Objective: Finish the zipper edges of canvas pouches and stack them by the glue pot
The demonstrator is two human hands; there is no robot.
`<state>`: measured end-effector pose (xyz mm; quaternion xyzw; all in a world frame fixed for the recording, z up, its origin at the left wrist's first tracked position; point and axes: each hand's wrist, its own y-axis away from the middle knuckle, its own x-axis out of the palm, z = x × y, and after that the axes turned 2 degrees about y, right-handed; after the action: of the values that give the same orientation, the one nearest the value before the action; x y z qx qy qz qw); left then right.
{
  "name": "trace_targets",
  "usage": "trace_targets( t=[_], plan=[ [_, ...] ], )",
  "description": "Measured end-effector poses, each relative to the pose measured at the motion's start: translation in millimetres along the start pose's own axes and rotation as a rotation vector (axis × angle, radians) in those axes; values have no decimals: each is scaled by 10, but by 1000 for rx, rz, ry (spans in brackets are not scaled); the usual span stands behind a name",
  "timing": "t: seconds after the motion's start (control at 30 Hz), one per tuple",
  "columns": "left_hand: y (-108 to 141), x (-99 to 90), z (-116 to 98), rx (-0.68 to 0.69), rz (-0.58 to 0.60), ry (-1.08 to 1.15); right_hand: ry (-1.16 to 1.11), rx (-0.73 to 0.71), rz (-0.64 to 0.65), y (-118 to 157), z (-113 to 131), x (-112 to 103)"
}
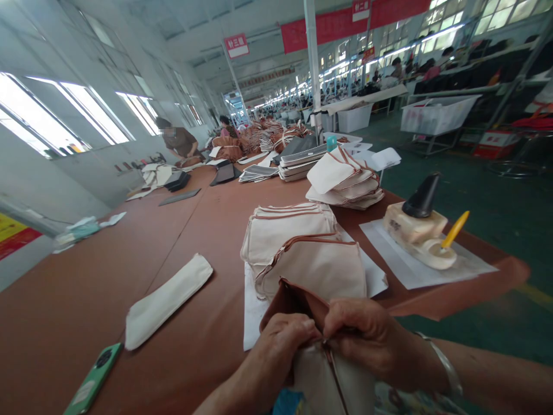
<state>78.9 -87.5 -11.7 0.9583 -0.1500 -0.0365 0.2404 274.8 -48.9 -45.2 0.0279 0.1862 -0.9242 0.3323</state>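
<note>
Both hands grip a cream fabric pouch [311, 374] with brown edging, close to my body. My left hand [280, 346] is closed on its edge, the thumb pressed down near the middle. Beside it my right hand [371, 340] pinches the fabric at the top of a dark zipper [333, 372]. Beyond the hands the pouch gapes, showing a brown lining [287, 302]. Just past it lies a stack of cream pieces with brown edges [319, 265], on white paper [253, 311]. What the fingertips hold exactly is partly hidden.
A white glue container [415, 225] with a black cone and a yellow-handled tool [455, 229] stands at right on paper. A folded cream piece [168, 302] and a green phone [95, 377] lie at left on the brown table [207, 323]. A person [179, 141] works at the far end.
</note>
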Motion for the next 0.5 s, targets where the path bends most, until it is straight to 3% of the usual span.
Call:
trace_targets(
  t=[0.17, 0.37, 0.5],
  plan=[
    [-34, -22, 69, -45, 64, 34, 199, -218, 8, 27, -8, -15],
    [-46, -85, 56, -79, 121, -53, 498, -376, 91, 40, 27, -22],
    [-14, -95, 35, -65, 209, -69, 557, -449, 109, 72, 63, -53]
  ],
)
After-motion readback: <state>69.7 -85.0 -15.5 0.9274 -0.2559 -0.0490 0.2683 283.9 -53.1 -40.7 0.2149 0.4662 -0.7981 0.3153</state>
